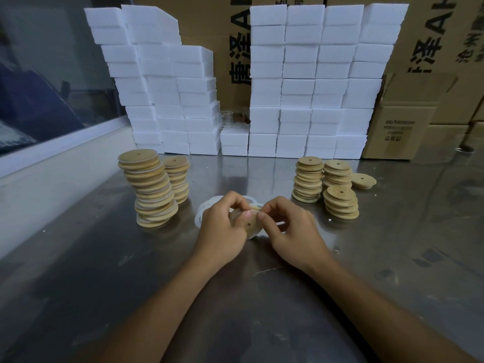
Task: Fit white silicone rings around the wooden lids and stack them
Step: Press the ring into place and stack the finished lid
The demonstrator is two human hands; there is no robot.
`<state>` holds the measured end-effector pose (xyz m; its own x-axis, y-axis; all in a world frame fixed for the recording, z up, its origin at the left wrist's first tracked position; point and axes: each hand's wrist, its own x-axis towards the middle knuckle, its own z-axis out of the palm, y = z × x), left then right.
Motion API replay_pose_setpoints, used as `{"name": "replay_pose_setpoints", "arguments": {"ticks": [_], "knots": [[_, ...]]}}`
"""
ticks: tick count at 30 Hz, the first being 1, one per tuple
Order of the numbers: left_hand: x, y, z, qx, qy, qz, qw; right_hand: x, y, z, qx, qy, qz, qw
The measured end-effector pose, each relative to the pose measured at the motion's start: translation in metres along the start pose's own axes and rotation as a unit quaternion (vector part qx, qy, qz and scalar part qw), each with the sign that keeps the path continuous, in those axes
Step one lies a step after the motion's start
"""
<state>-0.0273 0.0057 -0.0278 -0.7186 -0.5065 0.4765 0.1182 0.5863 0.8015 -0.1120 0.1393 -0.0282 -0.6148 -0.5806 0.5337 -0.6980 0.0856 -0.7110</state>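
My left hand (pixel 222 224) and my right hand (pixel 290 226) both hold one round wooden lid (pixel 250 226) with a small centre hole, tilted on edge above the steel table. Fingers of both hands pinch a white silicone ring at the lid's upper rim. Loose white rings (pixel 200 214) lie on the table behind my left hand, partly hidden. Two leaning stacks of lids with white rings (pixel 150 187) stand at the left. Three stacks of bare wooden lids (pixel 340 203) stand at the right, with a single lid (pixel 363 180) beside them.
A wall of white foam blocks (pixel 301 100) runs across the back of the steel table (pixel 235 297). Cardboard boxes (pixel 403 127) stand behind and at the right. A white ledge and window (pixel 52 142) border the left side.
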Motion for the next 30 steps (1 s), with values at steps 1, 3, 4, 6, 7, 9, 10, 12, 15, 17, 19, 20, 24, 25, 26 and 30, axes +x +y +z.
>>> {"name": "replay_pose_setpoints", "arguments": {"ticks": [1, 3, 4, 6, 7, 9, 10, 12, 15, 17, 19, 20, 24, 25, 26, 30], "knots": [[-0.0001, 0.0005, 0.0009, -0.031, 0.003, -0.031, 0.999, 0.0004, 0.0001, 0.0006, -0.002, 0.006, 0.006, 1.000], [-0.0003, 0.0021, 0.0024, -0.087, 0.011, -0.080, 0.993, 0.0009, 0.0001, 0.0012, -0.003, 0.019, 0.011, 1.000], [-0.0005, 0.0029, 0.0029, -0.109, 0.011, -0.095, 0.989, 0.0008, -0.0003, 0.0012, -0.003, 0.022, 0.008, 1.000], [-0.0008, 0.0042, 0.0040, -0.137, 0.005, -0.111, 0.984, 0.0006, -0.0005, 0.0009, -0.006, 0.024, 0.005, 1.000], [-0.0007, 0.0043, 0.0045, -0.143, 0.000, -0.115, 0.983, 0.0007, -0.0004, 0.0007, -0.008, 0.025, 0.010, 1.000], [-0.0007, 0.0042, 0.0051, -0.142, -0.008, -0.116, 0.983, 0.0016, 0.0004, 0.0004, -0.012, 0.033, 0.026, 0.999], [-0.0003, 0.0041, 0.0049, -0.139, -0.012, -0.115, 0.984, 0.0021, 0.0009, 0.0003, -0.013, 0.039, 0.034, 0.999], [0.0002, 0.0036, 0.0046, -0.131, -0.015, -0.110, 0.985, 0.0025, 0.0018, 0.0002, -0.007, 0.047, 0.053, 0.997], [0.0009, 0.0033, 0.0037, -0.116, -0.018, -0.102, 0.988, 0.0036, 0.0035, 0.0004, 0.022, 0.047, 0.084, 0.995], [0.0012, 0.0038, 0.0031, -0.109, -0.020, -0.095, 0.989, 0.0049, 0.0049, 0.0004, 0.038, 0.043, 0.098, 0.994], [0.0014, 0.0043, 0.0023, -0.105, -0.019, -0.092, 0.990, 0.0055, 0.0059, 0.0003, 0.045, 0.036, 0.103, 0.993], [0.0014, 0.0044, 0.0017, -0.105, -0.018, -0.093, 0.990, 0.0054, 0.0061, 0.0003, 0.046, 0.033, 0.101, 0.993], [0.0014, 0.0039, 0.0008, -0.123, -0.010, -0.115, 0.986, 0.0034, 0.0068, 0.0009, 0.042, 0.034, 0.080, 0.995], [0.0016, 0.0036, 0.0006, -0.128, -0.008, -0.120, 0.984, 0.0030, 0.0067, 0.0013, 0.042, 0.034, 0.076, 0.996], [0.0019, 0.0033, 0.0004, -0.135, -0.005, -0.126, 0.983, 0.0028, 0.0065, 0.0018, 0.045, 0.034, 0.074, 0.996], [0.0034, 0.0013, -0.0005, -0.171, 0.007, -0.160, 0.972, 0.0034, 0.0062, 0.0034, 0.055, 0.024, 0.086, 0.994]]}}
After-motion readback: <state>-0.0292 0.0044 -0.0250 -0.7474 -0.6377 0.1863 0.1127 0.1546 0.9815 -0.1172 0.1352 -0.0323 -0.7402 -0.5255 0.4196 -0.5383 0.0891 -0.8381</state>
